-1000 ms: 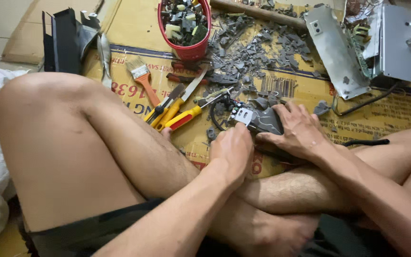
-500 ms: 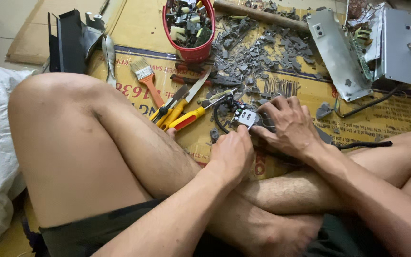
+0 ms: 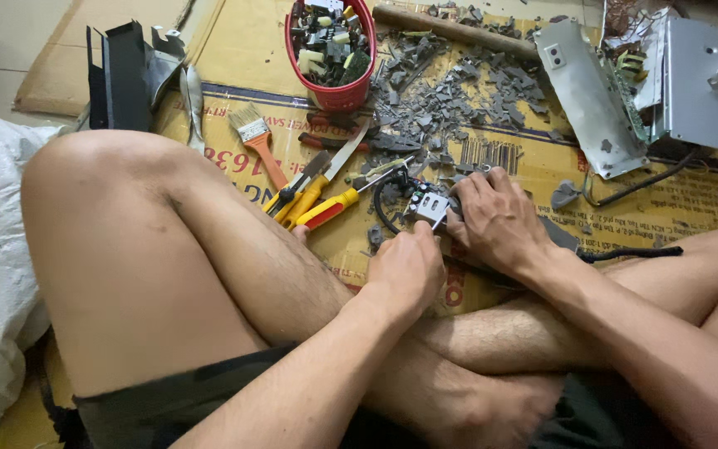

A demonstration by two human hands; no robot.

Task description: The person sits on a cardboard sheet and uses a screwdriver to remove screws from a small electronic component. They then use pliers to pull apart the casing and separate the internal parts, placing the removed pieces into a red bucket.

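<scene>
I sit cross-legged on flattened cardboard point(image 3: 234, 58). My right hand point(image 3: 499, 218) lies closed over a small dark electronic board, of which a grey-white component point(image 3: 429, 204) and a black cable loop point(image 3: 381, 209) show. My left hand point(image 3: 405, 270) is closed just below that component, with its fingertips at the board's near edge; whether it grips a small tool is hidden. My legs cover the lower part of the view.
Yellow-handled screwdrivers point(image 3: 326, 208), a knife and an orange brush point(image 3: 258, 141) lie left of the board. A red bucket point(image 3: 334, 91) of parts stands at the back, beside grey broken scraps point(image 3: 459, 83), a wooden stick, opened metal casings point(image 3: 675, 83) and a black bracket point(image 3: 122, 75).
The view has shifted slightly, so everything sits lower in the frame. Both hands stay on the board; the left hand has edged up to the grey-white component.
</scene>
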